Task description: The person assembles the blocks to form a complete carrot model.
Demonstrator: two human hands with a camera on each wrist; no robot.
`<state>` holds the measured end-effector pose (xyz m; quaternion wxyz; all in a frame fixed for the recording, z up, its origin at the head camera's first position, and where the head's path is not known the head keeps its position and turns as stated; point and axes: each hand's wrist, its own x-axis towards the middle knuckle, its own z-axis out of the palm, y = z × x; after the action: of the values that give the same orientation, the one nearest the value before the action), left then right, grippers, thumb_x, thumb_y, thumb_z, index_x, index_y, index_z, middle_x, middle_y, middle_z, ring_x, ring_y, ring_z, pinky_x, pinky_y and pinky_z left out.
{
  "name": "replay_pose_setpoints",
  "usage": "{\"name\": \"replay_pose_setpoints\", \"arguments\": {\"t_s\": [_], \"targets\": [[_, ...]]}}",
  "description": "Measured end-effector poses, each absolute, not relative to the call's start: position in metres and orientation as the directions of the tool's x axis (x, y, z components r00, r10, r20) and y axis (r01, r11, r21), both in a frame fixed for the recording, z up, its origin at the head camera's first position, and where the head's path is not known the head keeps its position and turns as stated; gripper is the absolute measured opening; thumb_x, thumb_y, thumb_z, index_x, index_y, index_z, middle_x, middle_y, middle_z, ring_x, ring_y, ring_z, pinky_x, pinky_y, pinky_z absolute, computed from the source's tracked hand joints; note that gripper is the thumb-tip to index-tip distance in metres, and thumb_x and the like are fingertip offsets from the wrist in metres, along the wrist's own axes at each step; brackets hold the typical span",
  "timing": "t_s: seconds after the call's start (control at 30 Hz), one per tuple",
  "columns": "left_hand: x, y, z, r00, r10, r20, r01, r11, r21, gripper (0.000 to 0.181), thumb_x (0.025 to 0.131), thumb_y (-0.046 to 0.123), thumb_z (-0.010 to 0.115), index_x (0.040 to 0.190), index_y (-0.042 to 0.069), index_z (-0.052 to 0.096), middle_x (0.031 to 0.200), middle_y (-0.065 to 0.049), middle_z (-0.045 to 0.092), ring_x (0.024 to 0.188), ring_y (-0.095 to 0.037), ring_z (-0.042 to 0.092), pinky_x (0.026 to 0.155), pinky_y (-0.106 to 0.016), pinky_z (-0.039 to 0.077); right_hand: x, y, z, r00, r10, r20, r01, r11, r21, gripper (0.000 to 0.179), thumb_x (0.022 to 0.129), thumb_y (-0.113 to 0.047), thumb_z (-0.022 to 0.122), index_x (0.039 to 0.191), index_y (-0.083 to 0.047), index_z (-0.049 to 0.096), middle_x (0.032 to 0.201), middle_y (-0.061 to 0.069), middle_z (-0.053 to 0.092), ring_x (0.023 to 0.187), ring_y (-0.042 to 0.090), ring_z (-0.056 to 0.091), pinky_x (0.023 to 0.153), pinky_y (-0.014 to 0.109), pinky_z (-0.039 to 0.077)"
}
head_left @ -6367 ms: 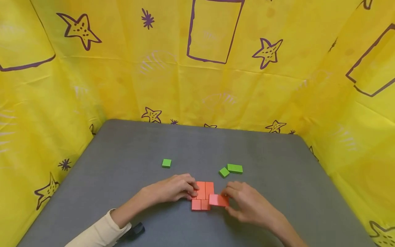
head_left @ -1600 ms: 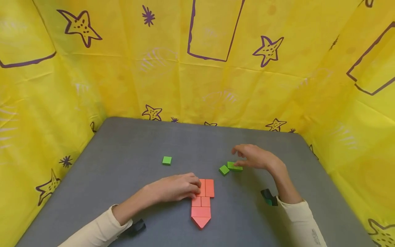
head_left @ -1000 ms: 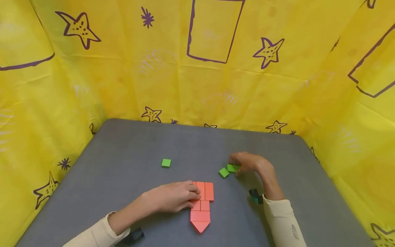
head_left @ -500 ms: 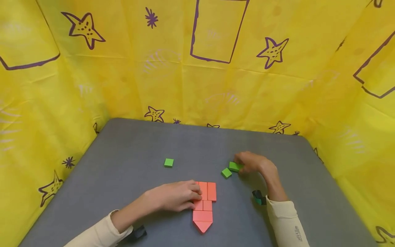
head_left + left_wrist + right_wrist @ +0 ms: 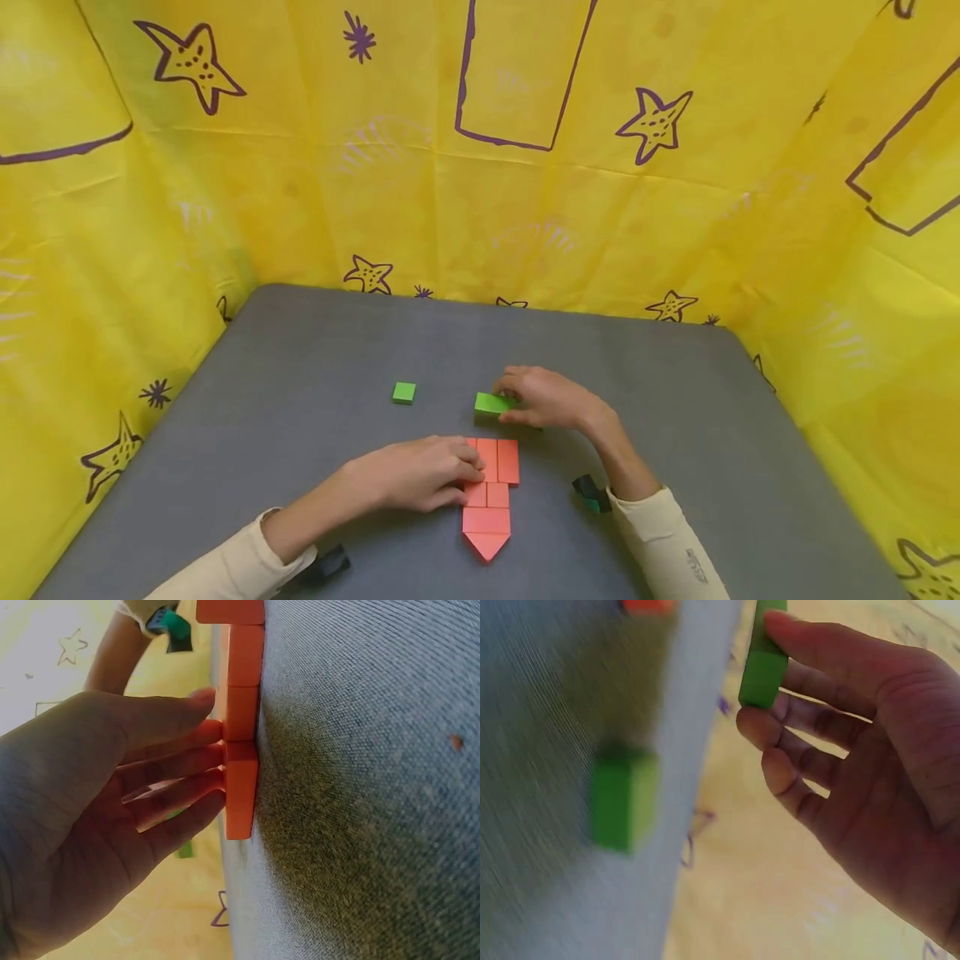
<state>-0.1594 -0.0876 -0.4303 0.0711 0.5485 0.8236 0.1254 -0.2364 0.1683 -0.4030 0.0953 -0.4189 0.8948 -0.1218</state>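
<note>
Green block (image 5: 491,404) is hanging just above the tabletop (image 5: 300,375), right hand (image 5: 551,398) pinching it beyond the orange pattern (image 5: 491,492).
Left hand (image 5: 420,475) is pressing flat on the pattern; a clumsy landing risks nudging those pieces apart.

A: What's the surface (image 5: 300,400)?

B: Grey, cloth-textured, yellow sheeting on three sides.

A: What's lying on it?

B: Orange blocks (image 5: 491,492) laid flat and touching — an arrow shape pointing at the near edge. One small green cube (image 5: 403,392) well left of them, on its own.
</note>
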Motion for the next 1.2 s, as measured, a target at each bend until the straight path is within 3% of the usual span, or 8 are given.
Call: {"name": "replay_pose_setpoints", "arguments": {"t_s": [0.17, 0.33, 0.6, 0.83, 1.1, 1.2], "targets": [[-0.159, -0.090, -0.430, -0.379, 0.925, 0.023, 0.892, 0.359, 0.274, 0.027, 0.100, 0.022, 0.071, 0.126, 0.014, 0.076, 0.124, 0.004, 0.073, 0.119, -0.010, 0.064, 0.107, -0.026, 0.054, -0.235, 0.150, -0.418, -0.564, -0.808, -0.169, -0.751, 0.588, -0.301, 0.028, 0.097, -0.024, 0.076, 0.121, -0.009, 0.072, 0.112, 0.004, 0.070, 0.095, 0.014, 0.062, 0.088, 0.029, 0.057], [-0.160, -0.088, -0.431, -0.385, 0.923, 0.012, 0.891, 0.368, 0.267, 0.028, 0.100, 0.023, 0.071, 0.127, 0.015, 0.075, 0.124, 0.005, 0.073, 0.119, -0.010, 0.063, 0.106, -0.025, 0.053, -0.233, 0.148, -0.421, -0.569, -0.800, -0.191, -0.719, 0.597, -0.356, 0.023, 0.103, -0.012, 0.065, 0.125, -0.011, 0.071, 0.116, 0.004, 0.069, 0.101, 0.016, 0.064, 0.092, 0.031, 0.057], [-0.162, -0.087, -0.432, -0.391, 0.920, 0.015, 0.879, 0.368, 0.303, 0.026, 0.100, 0.021, 0.072, 0.125, 0.015, 0.076, 0.124, 0.004, 0.073, 0.119, -0.011, 0.063, 0.105, -0.024, 0.053, -0.231, 0.148, -0.418, -0.552, -0.810, -0.198, -0.731, 0.585, -0.352, 0.036, 0.100, 0.007, 0.054, 0.126, -0.012, 0.071, 0.122, 0.006, 0.071, 0.109, 0.021, 0.066, 0.099, 0.037, 0.057], [-0.164, -0.087, -0.431, -0.402, 0.915, 0.007, 0.868, 0.379, 0.321, 0.027, 0.100, 0.021, 0.072, 0.125, 0.014, 0.076, 0.125, 0.003, 0.073, 0.119, -0.011, 0.063, 0.104, -0.023, 0.054, -0.234, 0.149, -0.417, -0.543, -0.812, -0.212, -0.717, 0.581, -0.386, 0.033, 0.101, 0.006, 0.054, 0.125, -0.011, 0.069, 0.117, 0.006, 0.071, 0.098, 0.018, 0.063, 0.091, 0.031, 0.056], [-0.163, -0.086, -0.433, -0.407, 0.913, 0.014, 0.866, 0.381, 0.323, 0.026, 0.100, 0.021, 0.072, 0.124, 0.014, 0.077, 0.124, 0.004, 0.073, 0.118, -0.011, 0.063, 0.104, -0.023, 0.054, -0.235, 0.167, -0.408, -0.609, -0.757, -0.237, -0.630, 0.643, -0.435, 0.037, 0.106, 0.002, 0.049, 0.138, -0.009, 0.062, 0.140, 0.009, 0.066, 0.127, 0.027, 0.063, 0.109, 0.046, 0.053], [-0.163, -0.086, -0.433, -0.416, 0.909, 0.008, 0.861, 0.391, 0.325, 0.026, 0.100, 0.020, 0.072, 0.124, 0.014, 0.077, 0.124, 0.004, 0.073, 0.118, -0.011, 0.063, 0.105, -0.023, 0.054, -0.238, 0.179, -0.401, -0.641, -0.726, -0.248, -0.597, 0.675, -0.434, 0.041, 0.104, 0.005, 0.049, 0.140, -0.008, 0.062, 0.139, 0.011, 0.066, 0.124, 0.029, 0.063, 0.109, 0.048, 0.053]]}}
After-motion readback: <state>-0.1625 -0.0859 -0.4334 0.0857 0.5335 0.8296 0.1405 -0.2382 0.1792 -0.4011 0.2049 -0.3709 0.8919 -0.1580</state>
